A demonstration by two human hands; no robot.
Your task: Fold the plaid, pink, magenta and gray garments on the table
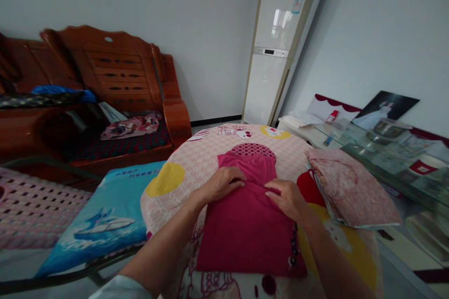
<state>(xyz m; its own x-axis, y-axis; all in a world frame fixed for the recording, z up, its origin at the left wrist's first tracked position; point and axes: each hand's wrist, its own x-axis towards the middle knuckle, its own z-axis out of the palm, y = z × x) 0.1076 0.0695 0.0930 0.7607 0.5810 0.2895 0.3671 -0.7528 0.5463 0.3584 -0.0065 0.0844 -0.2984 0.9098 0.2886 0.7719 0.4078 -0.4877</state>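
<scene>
A magenta garment (245, 238) lies folded on the round table's patterned cloth (199, 149), its narrower upper part folded over toward the far side. My left hand (224, 183) rests on its left side, fingers bent together on the fabric near a crease. On the right side my right hand (286, 197) has its fingers closed on the fabric by the same crease. Dark beads run along the garment's lower right edge. To the right, a folded pale pink cloth (354, 187) lies at the table's edge.
A wooden bench (115, 74) with clothes on it stands at the back left. A blue printed cushion (112, 219) and a woven pink chair (38, 210) are at the left. A glass shelf (368, 149) with dishes is at the right, and a white cabinet unit (266, 79) stands behind.
</scene>
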